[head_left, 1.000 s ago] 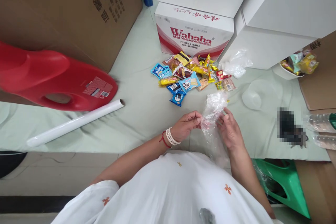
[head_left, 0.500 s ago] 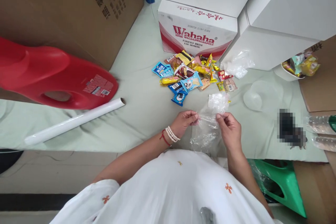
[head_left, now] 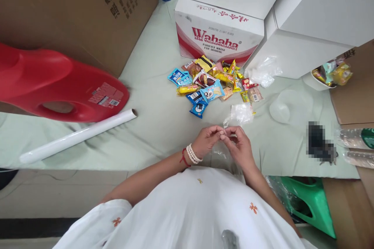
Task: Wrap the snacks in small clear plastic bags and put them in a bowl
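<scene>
My left hand (head_left: 209, 140) and my right hand (head_left: 239, 144) meet fingertip to fingertip above the front of the table. Both pinch a clear plastic bag (head_left: 220, 153), gathered between the fingers and mostly hidden by the hands. Just beyond the fingertips lies a folded white plastic piece (head_left: 241, 113); whether it belongs to the bag I cannot tell. Farther back is a heap of wrapped snacks (head_left: 212, 90), in blue, yellow, red and brown packets, with a crumpled clear bag (head_left: 265, 72) at its right.
Behind the snacks stands a Wahaha water carton (head_left: 216, 39). A red jug (head_left: 67, 89) and a white roll (head_left: 78, 136) lie on the left. To the right are a bowl of snacks (head_left: 318, 81), a translucent round lid (head_left: 292, 107), plastic bottles (head_left: 353, 138) and a green stool (head_left: 315, 202).
My right hand has moved left to meet my left hand. The bag, stretched between them before, is now bunched at the fingertips.
</scene>
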`<state>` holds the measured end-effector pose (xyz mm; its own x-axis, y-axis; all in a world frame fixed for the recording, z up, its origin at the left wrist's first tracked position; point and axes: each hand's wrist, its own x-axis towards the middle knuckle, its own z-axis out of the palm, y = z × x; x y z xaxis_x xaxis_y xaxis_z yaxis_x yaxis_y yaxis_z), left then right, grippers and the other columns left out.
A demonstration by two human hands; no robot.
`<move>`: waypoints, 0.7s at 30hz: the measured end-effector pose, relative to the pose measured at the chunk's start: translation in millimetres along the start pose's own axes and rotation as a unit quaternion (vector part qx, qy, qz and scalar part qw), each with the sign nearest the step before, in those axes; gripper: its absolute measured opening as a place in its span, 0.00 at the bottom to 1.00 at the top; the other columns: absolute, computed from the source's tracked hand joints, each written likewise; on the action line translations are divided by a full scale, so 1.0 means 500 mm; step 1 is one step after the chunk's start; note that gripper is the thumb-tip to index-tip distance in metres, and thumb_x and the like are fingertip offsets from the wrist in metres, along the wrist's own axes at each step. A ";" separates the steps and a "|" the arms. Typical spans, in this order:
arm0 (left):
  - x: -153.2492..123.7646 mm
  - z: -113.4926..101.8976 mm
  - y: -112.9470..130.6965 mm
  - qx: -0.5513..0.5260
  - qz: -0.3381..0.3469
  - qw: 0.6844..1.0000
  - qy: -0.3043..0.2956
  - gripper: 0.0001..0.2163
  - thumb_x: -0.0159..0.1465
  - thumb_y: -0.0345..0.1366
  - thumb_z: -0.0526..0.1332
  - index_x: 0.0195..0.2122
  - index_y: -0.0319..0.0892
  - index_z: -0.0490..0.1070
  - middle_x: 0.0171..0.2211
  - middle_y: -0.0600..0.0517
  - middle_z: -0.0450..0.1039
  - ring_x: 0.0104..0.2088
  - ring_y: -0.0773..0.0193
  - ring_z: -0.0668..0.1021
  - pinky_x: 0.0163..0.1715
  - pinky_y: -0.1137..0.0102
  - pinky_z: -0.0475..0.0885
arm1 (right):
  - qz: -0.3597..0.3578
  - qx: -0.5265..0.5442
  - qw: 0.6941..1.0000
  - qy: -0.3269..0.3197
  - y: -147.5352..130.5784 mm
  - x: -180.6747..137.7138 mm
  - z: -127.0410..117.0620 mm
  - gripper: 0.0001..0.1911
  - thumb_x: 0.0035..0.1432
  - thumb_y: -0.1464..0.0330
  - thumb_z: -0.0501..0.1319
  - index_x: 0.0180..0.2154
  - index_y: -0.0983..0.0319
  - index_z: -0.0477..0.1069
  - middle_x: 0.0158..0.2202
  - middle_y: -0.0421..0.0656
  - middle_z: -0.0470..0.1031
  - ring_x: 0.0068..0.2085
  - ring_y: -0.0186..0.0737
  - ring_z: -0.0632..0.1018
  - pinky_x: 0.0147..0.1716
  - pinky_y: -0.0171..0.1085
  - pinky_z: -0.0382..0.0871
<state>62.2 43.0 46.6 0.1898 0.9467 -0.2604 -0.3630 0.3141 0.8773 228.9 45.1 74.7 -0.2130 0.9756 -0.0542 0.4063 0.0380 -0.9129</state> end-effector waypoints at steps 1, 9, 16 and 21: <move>-0.001 0.000 -0.001 -0.005 0.000 1.000 0.018 0.20 0.59 0.54 0.69 0.32 0.40 0.74 0.31 0.52 0.76 0.32 0.66 0.76 0.38 0.69 0.73 | 0.022 0.029 0.999 0.011 0.006 0.003 0.007 0.12 0.63 0.56 0.65 0.39 0.58 0.74 0.37 0.42 0.74 0.40 0.40 0.76 0.39 0.37 0.71; -0.002 -0.052 -0.020 -0.049 -0.004 0.965 0.259 0.16 0.63 0.52 0.64 0.33 0.44 0.65 0.22 0.60 0.63 0.19 0.73 0.62 0.18 0.77 0.59 | 0.124 0.295 0.941 0.105 0.032 0.009 -0.017 0.14 0.56 0.57 0.71 0.34 0.56 0.71 0.35 0.38 0.73 0.35 0.36 0.74 0.37 0.36 0.72; -0.070 -0.152 -0.036 0.178 0.047 0.909 0.373 0.12 0.68 0.48 0.57 0.38 0.45 0.65 0.24 0.57 0.63 0.20 0.67 0.65 0.21 0.71 0.64 | 0.247 0.312 0.915 0.068 0.096 -0.025 -0.067 0.21 0.48 0.54 0.76 0.33 0.58 0.70 0.35 0.41 0.77 0.36 0.38 0.77 0.31 0.34 0.73; -0.116 -0.155 -0.054 0.548 0.241 0.706 0.379 0.10 0.63 0.38 0.65 0.45 0.44 0.73 0.46 0.41 0.76 0.53 0.47 0.76 0.54 0.48 0.70 | 0.244 0.244 0.938 0.043 0.134 -0.045 -0.057 0.23 0.50 0.50 0.74 0.34 0.59 0.71 0.35 0.43 0.79 0.35 0.41 0.78 0.34 0.39 0.75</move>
<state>-9.7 -15.0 6.5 -0.4080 0.8222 0.3968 0.7830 0.0916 0.6153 286.1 31.6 26.4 -0.0266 0.8658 -0.4997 -0.0222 -0.5002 -0.8656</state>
